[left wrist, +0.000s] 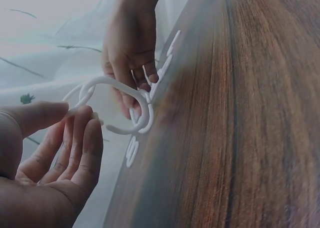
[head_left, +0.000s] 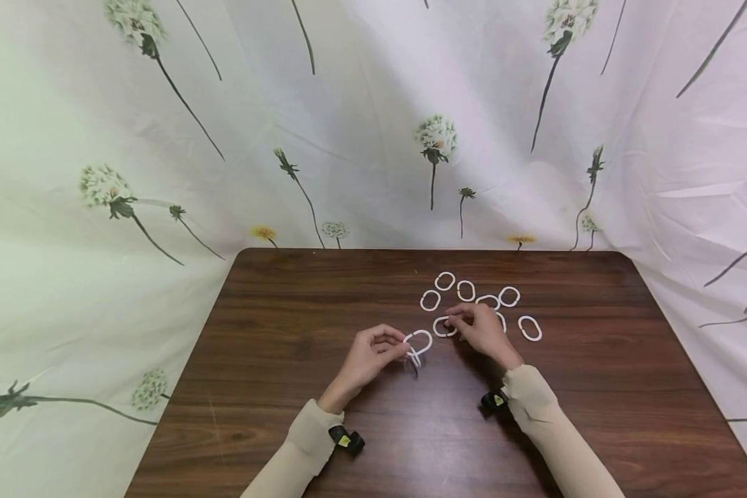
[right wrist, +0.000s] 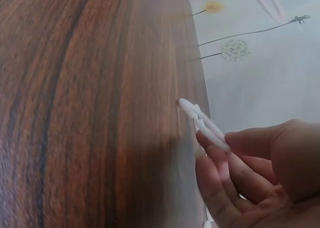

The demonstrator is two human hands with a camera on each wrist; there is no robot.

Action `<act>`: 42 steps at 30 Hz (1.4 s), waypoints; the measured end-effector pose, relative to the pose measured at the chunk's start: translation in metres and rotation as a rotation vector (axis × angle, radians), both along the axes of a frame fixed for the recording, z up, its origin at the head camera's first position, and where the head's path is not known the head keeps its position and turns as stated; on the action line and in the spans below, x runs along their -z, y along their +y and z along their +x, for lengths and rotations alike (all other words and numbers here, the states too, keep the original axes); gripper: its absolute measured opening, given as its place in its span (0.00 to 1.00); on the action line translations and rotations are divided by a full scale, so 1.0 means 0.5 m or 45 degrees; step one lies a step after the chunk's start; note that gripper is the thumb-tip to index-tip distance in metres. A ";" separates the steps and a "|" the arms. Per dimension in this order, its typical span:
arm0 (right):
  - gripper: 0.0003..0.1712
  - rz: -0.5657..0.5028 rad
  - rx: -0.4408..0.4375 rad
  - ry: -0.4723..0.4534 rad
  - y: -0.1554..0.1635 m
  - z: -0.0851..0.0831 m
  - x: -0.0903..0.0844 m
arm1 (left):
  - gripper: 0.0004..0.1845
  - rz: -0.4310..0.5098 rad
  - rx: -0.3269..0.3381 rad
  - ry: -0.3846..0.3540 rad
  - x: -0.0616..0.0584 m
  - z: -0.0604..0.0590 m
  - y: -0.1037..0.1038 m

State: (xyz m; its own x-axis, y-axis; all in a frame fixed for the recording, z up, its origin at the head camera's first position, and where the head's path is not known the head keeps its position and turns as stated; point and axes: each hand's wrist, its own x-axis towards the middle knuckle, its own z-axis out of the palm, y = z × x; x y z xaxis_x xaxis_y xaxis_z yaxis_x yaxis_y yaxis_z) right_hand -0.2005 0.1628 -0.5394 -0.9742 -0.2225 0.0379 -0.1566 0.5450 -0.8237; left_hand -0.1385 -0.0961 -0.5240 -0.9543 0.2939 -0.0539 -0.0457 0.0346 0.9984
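Several white plastic rings lie on the dark wooden table (head_left: 286, 332). My left hand (head_left: 373, 354) pinches one ring (head_left: 418, 342), lifted a little off the wood; in the left wrist view this ring (left wrist: 120, 108) curves out from between thumb and fingertips. My right hand (head_left: 482, 326) pinches another ring (head_left: 443, 326) at the near edge of the scattered group. The right wrist view shows that ring (right wrist: 205, 125) held at my fingertips (right wrist: 212, 143) just above the table. More rings (head_left: 467, 290) lie beyond the right hand, and one ring (head_left: 529, 328) lies to its right.
A white cloth with dandelion prints (head_left: 361, 124) hangs behind and around the table. The table's far edge (head_left: 436, 250) runs just past the rings. Small black cameras sit on both wrists (head_left: 347, 440).
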 end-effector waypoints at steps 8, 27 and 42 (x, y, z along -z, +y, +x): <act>0.10 -0.087 -0.005 -0.039 0.001 0.008 -0.012 | 0.14 0.001 -0.004 0.023 -0.001 -0.001 -0.007; 0.17 -0.508 -0.033 -0.150 -0.022 0.026 -0.077 | 0.13 0.020 -0.011 0.026 -0.010 -0.009 -0.006; 0.18 -0.632 -0.103 -0.181 -0.050 0.058 -0.113 | 0.13 0.008 -0.013 0.024 -0.010 -0.005 0.004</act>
